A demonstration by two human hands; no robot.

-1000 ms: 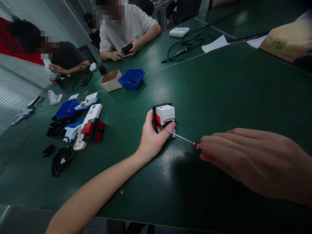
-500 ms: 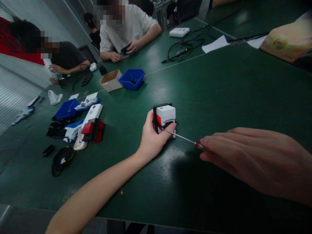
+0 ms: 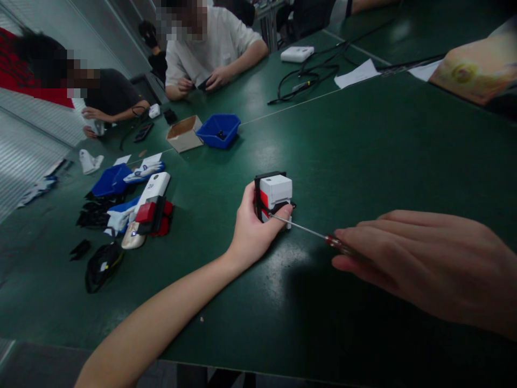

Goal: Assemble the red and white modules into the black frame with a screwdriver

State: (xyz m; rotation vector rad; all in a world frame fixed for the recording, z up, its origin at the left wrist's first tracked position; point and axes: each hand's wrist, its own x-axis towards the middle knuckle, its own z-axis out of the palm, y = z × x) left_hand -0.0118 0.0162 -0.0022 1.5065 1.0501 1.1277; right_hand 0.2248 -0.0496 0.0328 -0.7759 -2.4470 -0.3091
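My left hand [image 3: 258, 221] is wrapped round a white and red box-shaped device [image 3: 278, 188] with a black frame, holding it at the green table [image 3: 363, 151]. The thumb lies across the device's lower front. In my right hand [image 3: 424, 264] is a screwdriver [image 3: 302, 228] with a dark red, see-through handle and a thin metal shaft. Its shaft slants left so that the tip meets the device's lower side, just by my left thumb. What the tip sits in is too small to make out. The right palm hides most of the handle.
To the left lie a white power bank [image 3: 155, 188], red and black parts [image 3: 153, 215], gloves [image 3: 145, 171] and a black strap [image 3: 104, 264]. Farther back stand a cardboard box [image 3: 186, 137] and a blue bin [image 3: 220, 132]. Cables [image 3: 307, 75] lie beyond; two people sit across.
My right hand has shifted and turned slightly on the screwdriver, whose handle sits a little farther right. The device stays in my left hand. A person across has moved their hands.
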